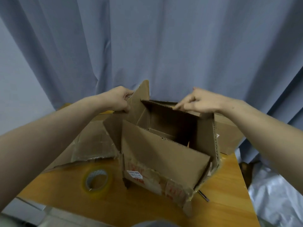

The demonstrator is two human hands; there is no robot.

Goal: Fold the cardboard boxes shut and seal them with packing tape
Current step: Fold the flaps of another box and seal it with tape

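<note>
over the table (221, 185), left hand (118, 99) and right hand (198, 101) hold box flaps (139, 100).

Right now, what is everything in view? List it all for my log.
box: 1, brown, mid-table, open, flaps up
flat cardboard: 1, brown with clear tape on it, on the table left of the box
second box: 1, brown, behind the box to its right
tape roll: 1, clear yellowish, lying flat on the table left of the box
dark stick: 1, black, on the table by the box's near right corner; kind unclear
table: 1, orange wood, under it all
curtain: 1, blue-grey, behind the table
plastic sheet: 1, silvery, lower right, beyond the table
left hand: 1, grips the box's left flap
right hand: 1, pinches the far flap's edge
</note>
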